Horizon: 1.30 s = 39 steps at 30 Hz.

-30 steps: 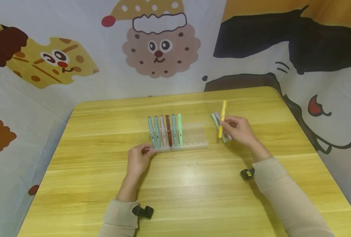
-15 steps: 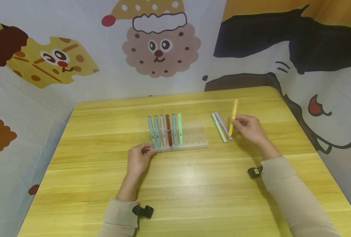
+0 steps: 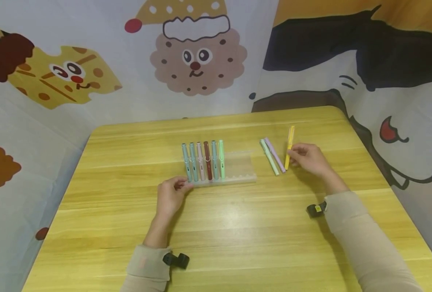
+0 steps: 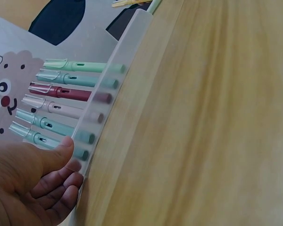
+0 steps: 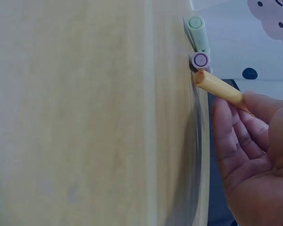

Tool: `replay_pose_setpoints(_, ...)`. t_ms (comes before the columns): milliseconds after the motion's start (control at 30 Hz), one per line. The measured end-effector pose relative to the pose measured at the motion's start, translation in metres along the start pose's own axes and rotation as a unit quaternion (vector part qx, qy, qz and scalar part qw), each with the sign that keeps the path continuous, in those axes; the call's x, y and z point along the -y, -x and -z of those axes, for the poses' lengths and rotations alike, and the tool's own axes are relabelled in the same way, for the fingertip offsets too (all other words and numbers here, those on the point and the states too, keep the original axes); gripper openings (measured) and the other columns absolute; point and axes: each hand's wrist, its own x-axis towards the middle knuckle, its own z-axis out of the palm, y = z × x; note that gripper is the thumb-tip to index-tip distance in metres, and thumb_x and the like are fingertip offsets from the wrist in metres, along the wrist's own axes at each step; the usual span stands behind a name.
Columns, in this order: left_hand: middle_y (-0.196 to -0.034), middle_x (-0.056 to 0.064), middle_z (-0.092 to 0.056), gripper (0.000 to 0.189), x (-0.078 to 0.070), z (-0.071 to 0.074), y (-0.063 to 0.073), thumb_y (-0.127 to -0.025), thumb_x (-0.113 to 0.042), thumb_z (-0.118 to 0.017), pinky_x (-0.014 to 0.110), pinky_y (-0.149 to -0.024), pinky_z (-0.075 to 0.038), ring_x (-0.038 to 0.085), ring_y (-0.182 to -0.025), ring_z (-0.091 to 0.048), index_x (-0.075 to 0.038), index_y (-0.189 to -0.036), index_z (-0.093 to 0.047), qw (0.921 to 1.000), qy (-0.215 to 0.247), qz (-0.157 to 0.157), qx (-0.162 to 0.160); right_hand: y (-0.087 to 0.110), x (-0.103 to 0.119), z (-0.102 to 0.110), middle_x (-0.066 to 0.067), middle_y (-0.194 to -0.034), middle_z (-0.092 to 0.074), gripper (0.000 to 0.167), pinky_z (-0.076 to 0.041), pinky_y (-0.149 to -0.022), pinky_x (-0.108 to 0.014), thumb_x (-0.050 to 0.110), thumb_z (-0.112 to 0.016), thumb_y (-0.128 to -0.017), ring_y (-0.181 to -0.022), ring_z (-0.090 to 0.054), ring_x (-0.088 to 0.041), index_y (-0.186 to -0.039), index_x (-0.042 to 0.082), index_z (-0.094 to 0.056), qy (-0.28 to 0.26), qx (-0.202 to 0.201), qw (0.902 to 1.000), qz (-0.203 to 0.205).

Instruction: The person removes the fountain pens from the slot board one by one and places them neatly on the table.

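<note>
My right hand (image 3: 310, 159) pinches a yellow fountain pen (image 3: 290, 148) between thumb and fingers, its lower end close over the table. In the right wrist view the pen's end (image 5: 217, 87) tilts down beside the lilac pen (image 5: 200, 60). A pale green pen (image 3: 269, 157) lies to the left of the lilac one. My left hand (image 3: 170, 197) grips the front left corner of a clear pen stand (image 3: 239, 179), thumb over its lip (image 4: 127, 47). Several capped pens stand in a row in its left part, teal, pink, dark red (image 3: 207, 161) and light green (image 3: 221, 159).
The stand's right part (image 3: 239, 164) shows bare notches. All this rests on a wooden table (image 3: 230, 239). A cartoon-printed cloth (image 3: 201, 105) hangs behind the far edge. Black wrist cameras (image 3: 177, 260) sit at both sleeves.
My right hand has carried the yellow pen rightward, past the green and lilac pens, then slightly lower. The left hand and the stand have stayed put.
</note>
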Motion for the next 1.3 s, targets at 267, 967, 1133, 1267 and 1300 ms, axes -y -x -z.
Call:
replay_pose_setpoints(267,-0.087,0.010,-0.076,0.023,0.000,-0.001,0.001,-0.084,-0.014,-0.083,0.033,-0.071,-0.062,0.021,-0.078,-0.071,0.001,-0.100,-0.077,1.0000,-0.001,0.000,-0.002,-0.005,0.003,-0.005,-0.028,-0.106,-0.068,0.038,-0.062,-0.074,-0.029,0.023,-0.060,-0.104,-0.083,-0.070,-0.022,-0.120,-0.011,-0.062,-0.014,0.054,0.9984,-0.014)
replay_pose_setpoints(967,-0.088,0.010,-0.076,0.024,-0.001,0.000,0.001,-0.084,-0.014,-0.083,0.032,-0.071,-0.062,0.021,-0.080,-0.071,0.001,-0.102,-0.077,1.0000,0.002,0.003,0.002,-0.016,0.003,-0.011,-0.019,-0.093,-0.070,0.038,-0.062,-0.070,-0.028,0.019,-0.064,-0.102,-0.075,-0.069,-0.016,-0.119,-0.015,-0.062,-0.006,0.056,0.9961,-0.068)
replay_pose_setpoints(1133,-0.088,0.010,-0.076,0.024,-0.001,0.000,0.000,-0.085,-0.014,-0.083,0.033,-0.071,-0.061,0.021,-0.080,-0.071,0.002,-0.102,-0.077,1.0000,0.001,0.001,0.003,-0.017,0.003,-0.014,-0.020,-0.094,-0.071,0.037,-0.062,-0.067,-0.028,0.020,-0.067,-0.100,-0.072,-0.070,-0.016,-0.117,-0.013,-0.065,0.015,0.045,0.9968,-0.065)
replay_pose_setpoints(1267,-0.089,0.010,-0.076,0.024,-0.001,0.001,0.001,-0.085,-0.014,-0.083,0.033,-0.072,-0.061,0.021,-0.080,-0.071,0.001,-0.102,-0.076,1.0000,0.003,0.003,0.003,-0.017,0.005,-0.016,-0.022,-0.096,-0.072,0.036,-0.062,-0.066,-0.028,0.019,-0.069,-0.099,-0.072,-0.070,-0.017,-0.116,-0.013,-0.065,0.022,0.039,0.9969,-0.065)
replay_pose_setpoints(1300,-0.088,0.010,-0.076,0.024,-0.001,0.001,0.001,-0.085,-0.014,-0.083,0.034,-0.072,-0.062,0.021,-0.080,-0.071,0.001,-0.102,-0.076,1.0000,0.004,0.003,0.003,-0.017,0.005,-0.016,-0.022,-0.095,-0.072,0.036,-0.062,-0.066,-0.028,0.019,-0.069,-0.099,-0.072,-0.070,-0.017,-0.116,-0.012,-0.065,0.024,0.038,0.9969,-0.065)
